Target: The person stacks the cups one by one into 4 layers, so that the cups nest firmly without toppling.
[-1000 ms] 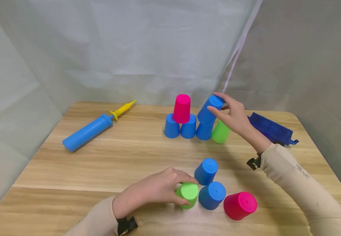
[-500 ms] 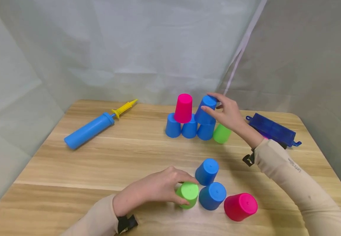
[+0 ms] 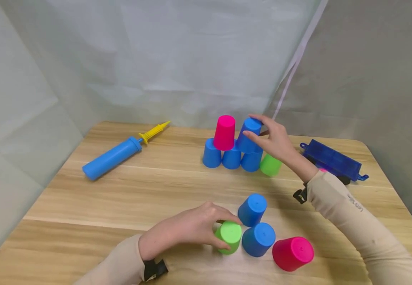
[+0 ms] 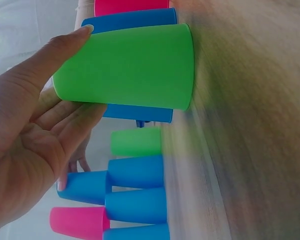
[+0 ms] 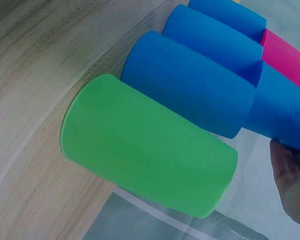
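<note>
Upper blue cup (image 3: 245,143), pinched by right hand (image 3: 278,139), has shifted left; now straddles two far lower blue cups (image 3: 231,159) beside pink cup (image 3: 224,133), filling out second tier. Left hand (image 3: 198,225) grips near green cup (image 3: 230,234).

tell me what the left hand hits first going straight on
The green cup in the left hand would probably meet the nearest blue cup first, though the gap is hard to judge.

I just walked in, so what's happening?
A person's right hand holds a blue cup atop a row of three blue cups, beside an upper pink cup; a green cup stands at the row's end. The left hand grips another green cup on the table, by two blue cups and a second pink cup.
</note>
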### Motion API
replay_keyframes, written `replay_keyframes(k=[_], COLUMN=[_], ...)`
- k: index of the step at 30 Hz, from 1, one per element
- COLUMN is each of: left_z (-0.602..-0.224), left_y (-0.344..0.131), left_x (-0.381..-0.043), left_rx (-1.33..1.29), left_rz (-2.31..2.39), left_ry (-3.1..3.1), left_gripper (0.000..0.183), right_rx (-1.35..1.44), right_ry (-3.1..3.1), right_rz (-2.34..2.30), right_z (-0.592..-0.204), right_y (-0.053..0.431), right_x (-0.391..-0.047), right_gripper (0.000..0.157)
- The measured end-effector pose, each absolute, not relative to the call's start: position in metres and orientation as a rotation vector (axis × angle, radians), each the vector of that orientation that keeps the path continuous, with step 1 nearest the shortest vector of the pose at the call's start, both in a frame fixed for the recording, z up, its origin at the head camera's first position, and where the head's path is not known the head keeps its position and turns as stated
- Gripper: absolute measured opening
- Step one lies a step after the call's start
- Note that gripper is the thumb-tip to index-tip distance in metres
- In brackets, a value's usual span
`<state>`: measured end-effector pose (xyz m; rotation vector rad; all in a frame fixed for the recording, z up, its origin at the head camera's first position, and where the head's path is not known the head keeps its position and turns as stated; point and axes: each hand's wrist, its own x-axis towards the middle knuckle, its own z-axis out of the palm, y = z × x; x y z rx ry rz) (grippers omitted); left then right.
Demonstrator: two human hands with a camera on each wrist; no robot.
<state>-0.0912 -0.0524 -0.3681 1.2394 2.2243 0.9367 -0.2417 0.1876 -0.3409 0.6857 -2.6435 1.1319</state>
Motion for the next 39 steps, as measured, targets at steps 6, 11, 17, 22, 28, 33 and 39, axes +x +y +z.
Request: replay_keyframes(k=[6, 11, 17, 22, 28, 33, 39], left_z=[-0.366, -0.367, -0.368, -0.368, -0.367, -0.369, -0.370], left_y=[-0.053, -0.052, -0.052, -0.056, -0.060, -0.065, -0.068], left_x=[-0.092, -0.092, -0.091, -0.091, -0.090, -0.090, -0.090], left_rx=[1.230, 1.230, 1.215, 1.179, 1.123, 1.088, 1.127], left_rz=[0.950, 0.964, 0.989, 0.993, 1.018, 1.086, 1.119], left_ry=[2.208, 2.194, 2.178, 2.174, 2.172, 2.136, 2.126], left_gripper=[0.050, 0.050, 0.049, 0.048, 0.048, 0.045, 0.046], right_rx=[0.686, 0.715, 0.755, 0.857, 1.017, 1.145, 1.387], right_ry=[-2.655, -2.544, -2.343, -2.303, -2.350, -2.467, -2.727], right_rz=[1.137, 1.125, 1.044, 0.911, 0.898, 0.991, 1.057], right_z=[-0.340, -0.341, -0.343, -0.339, -0.333, -0.344, -0.354], right_y=[0.187, 0.194, 0.214, 0.229, 0.237, 0.229, 0.211], right_x=[-0.241, -0.236, -0.215, -0.188, -0.162, -0.141, -0.124], right_gripper=[0.063, 0.064, 0.064, 0.066, 0.068, 0.060, 0.054])
